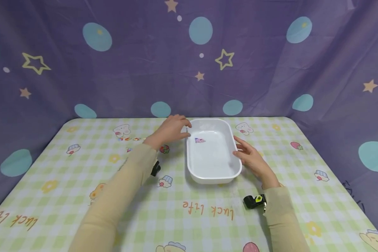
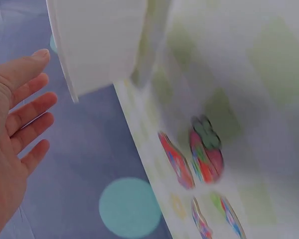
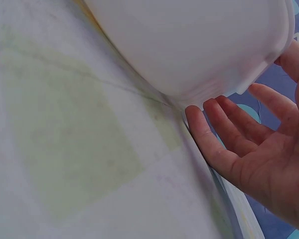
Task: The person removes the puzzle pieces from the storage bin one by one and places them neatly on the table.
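Observation:
A white rectangular dish [image 1: 212,164] with a raised rim is in the middle of the table. Inside it, towards the far left, is one small pink-and-purple flat piece [image 1: 200,140]. My left hand [image 1: 171,129] is at the dish's far left rim, fingers spread and holding nothing; the left wrist view has this hand [image 2: 20,114] apart from the dish wall [image 2: 97,45]. On the dish's right side, my right hand [image 1: 252,157] holds the rim with its thumb, while its fingers [image 3: 202,132] press against the outer wall.
Several small colourful flat pieces [image 1: 137,139] lie on the checked tablecloth [image 1: 163,220] left of the dish, partly behind the left arm; some colourful pieces [image 2: 177,159] show in the left wrist view. A purple patterned curtain [image 1: 176,70] hangs behind the table.

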A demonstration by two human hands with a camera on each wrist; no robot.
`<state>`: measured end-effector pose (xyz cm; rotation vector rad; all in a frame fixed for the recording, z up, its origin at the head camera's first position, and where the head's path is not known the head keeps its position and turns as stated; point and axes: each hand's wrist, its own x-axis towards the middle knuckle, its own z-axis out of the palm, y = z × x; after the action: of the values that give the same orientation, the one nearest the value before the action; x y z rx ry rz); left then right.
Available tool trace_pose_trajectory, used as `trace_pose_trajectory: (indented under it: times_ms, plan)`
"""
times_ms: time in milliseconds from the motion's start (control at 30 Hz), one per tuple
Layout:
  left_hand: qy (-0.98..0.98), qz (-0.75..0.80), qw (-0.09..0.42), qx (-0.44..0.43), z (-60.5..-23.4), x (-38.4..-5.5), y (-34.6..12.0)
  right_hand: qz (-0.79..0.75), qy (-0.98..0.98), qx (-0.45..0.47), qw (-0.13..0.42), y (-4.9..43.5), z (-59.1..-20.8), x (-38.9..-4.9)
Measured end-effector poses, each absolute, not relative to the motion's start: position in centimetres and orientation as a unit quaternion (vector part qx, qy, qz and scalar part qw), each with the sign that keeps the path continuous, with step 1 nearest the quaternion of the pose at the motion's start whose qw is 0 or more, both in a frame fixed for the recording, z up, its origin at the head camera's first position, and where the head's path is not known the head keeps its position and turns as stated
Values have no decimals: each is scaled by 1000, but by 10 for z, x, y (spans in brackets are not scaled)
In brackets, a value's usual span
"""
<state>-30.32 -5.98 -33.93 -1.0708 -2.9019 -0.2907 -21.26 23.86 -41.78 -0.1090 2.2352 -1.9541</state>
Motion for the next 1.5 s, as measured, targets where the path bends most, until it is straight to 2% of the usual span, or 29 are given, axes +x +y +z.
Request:
trace_pose_trajectory:
  times_ms: [333, 633, 1133, 1500]
  plan:
    - [-915, -72, -1, -397, -358, -311, -27, -656, 749, -33, 89, 237, -419, -212]
    - [-914, -43, -39, -401, -373, -318, -8, -656, 749, -32, 87, 236, -422, -211]
    - [-928, 35, -22, -371, -379, -315, 3, -657, 748, -35, 86, 236, -419, -214]
    - [-926, 37, -41, -373, -380, -320, 8, -660, 746, -34, 86, 239, -417, -214]
